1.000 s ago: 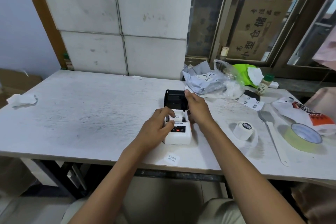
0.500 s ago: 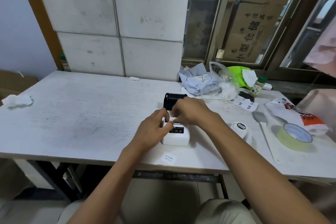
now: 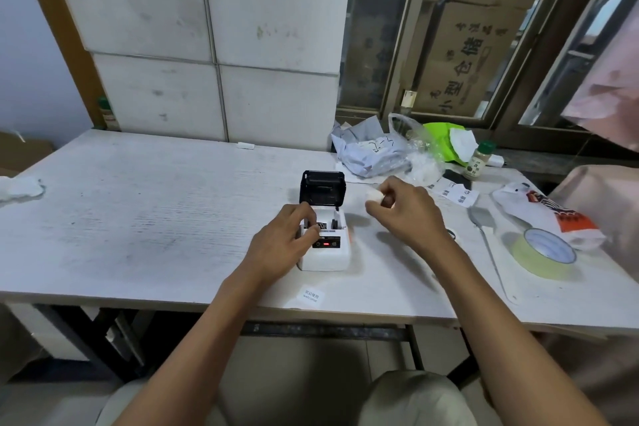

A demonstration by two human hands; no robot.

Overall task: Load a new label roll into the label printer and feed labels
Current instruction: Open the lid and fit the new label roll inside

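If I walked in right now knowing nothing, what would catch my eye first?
Probably the small white label printer in the middle of the table, its black lid flipped up and a red light glowing on its front. The left hand steadies it, while the right hand holds a small white roll just above and to its right. Off to the right, a pale green ring of tape lies flat.

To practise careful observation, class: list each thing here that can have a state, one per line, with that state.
label printer: lid open, red light lit
printer lid: tipped up and back
left hand: resting on the printer
right hand: raised, pinching a small white roll
small white roll: out of the printer, held
tape roll: lying flat
bottle: upright, capped
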